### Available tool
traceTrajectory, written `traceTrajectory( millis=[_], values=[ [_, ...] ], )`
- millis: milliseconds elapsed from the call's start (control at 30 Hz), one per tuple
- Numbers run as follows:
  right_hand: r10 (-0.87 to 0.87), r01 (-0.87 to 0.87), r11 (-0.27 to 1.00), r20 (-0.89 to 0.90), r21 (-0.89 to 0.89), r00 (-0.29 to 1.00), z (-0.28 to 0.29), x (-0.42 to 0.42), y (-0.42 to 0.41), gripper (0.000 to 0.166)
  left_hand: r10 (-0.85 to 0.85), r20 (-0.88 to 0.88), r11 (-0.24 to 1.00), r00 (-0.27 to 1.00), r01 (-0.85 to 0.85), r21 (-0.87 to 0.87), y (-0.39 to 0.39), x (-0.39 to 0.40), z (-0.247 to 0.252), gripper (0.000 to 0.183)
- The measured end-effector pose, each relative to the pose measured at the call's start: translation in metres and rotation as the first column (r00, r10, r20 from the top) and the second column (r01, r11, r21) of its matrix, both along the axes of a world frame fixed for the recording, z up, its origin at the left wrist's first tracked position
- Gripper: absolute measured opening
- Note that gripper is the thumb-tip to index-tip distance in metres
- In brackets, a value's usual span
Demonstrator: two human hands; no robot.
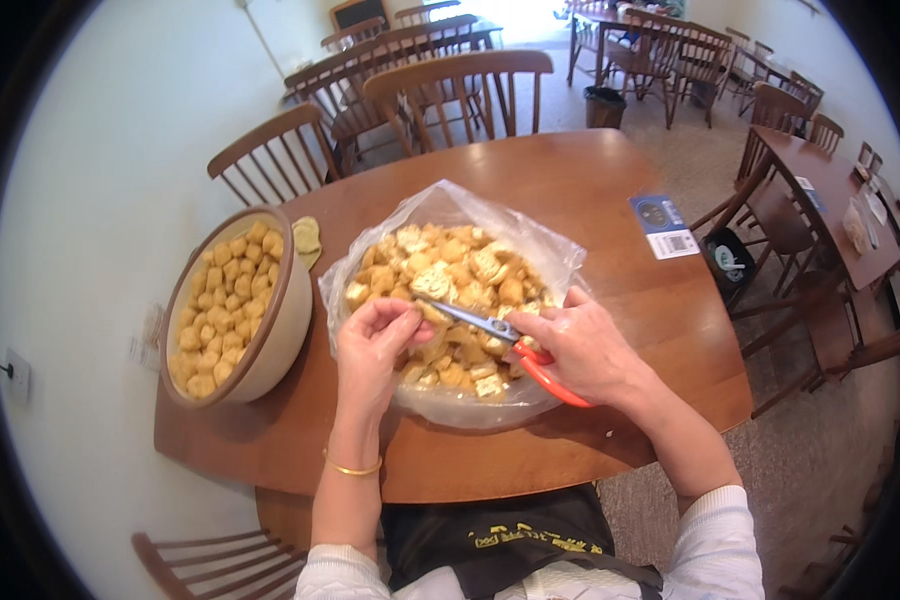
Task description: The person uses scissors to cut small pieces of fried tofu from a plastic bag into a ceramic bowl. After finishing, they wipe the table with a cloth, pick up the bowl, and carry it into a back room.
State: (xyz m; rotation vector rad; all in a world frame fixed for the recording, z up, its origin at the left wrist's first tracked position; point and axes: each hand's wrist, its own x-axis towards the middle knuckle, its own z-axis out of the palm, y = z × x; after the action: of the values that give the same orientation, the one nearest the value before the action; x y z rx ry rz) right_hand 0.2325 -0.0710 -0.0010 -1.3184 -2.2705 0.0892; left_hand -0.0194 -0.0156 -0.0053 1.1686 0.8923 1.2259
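Red-handled scissors (487, 324) are in my right hand (589, 341), their blades pointing left over a clear plastic bag (465, 196). Between the fingertips of my left hand (379, 337) is a fried tofu puff (433, 313), touching the blade tips. The open bag is full of golden tofu puffs (450, 259), several of them cut so that the pale inside shows. To the left, a large beige bowl with a brown rim (292, 300) holds many small, whole tofu puffs (229, 300).
A crumpled yellowish cloth (307, 238) lies beside the bowl on the wooden table (645, 300). A blue and white printed card (664, 227) lies at the right. Wooden chairs (270, 154) stand behind the table and a bin (604, 107) is on the floor. A wall rises at the left.
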Motion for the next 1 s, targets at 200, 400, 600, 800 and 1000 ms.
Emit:
traceTrajectory(
  millis=[200,400,600,800,1000],
  values=[
    [-0.034,0.044,0.983,-0.057,0.178,0.998,0.001,0.001,0.007,0.034,0.323,-0.269,0.881,0.907,-0.185,0.435,-0.004,-0.008,0.006,0.018],
    [-0.078,0.151,0.939,-0.235,0.310,0.969,0.015,0.011,0.009,0.043,0.536,-0.348,0.716,0.769,-0.196,0.670,0.007,-0.039,0.058,0.026],
    [-0.127,0.271,0.904,-0.398,0.332,0.909,0.023,0.013,0.014,0.040,0.609,-0.732,0.716,0.305,0.185,0.673,0.131,-0.074,0.127,0.036],
    [-0.161,0.384,0.853,-0.521,0.353,0.838,0.017,0.028,0.031,0.048,-0.103,-0.898,0.995,-0.427,-0.033,-0.098,0.284,-0.045,0.113,0.045],
    [-0.231,0.425,0.875,-0.571,0.233,0.788,0.010,0.046,0.039,0.048,-0.343,-0.575,0.890,-0.743,-0.062,-0.451,0.343,-0.092,0.015,0.034]
  ],
)
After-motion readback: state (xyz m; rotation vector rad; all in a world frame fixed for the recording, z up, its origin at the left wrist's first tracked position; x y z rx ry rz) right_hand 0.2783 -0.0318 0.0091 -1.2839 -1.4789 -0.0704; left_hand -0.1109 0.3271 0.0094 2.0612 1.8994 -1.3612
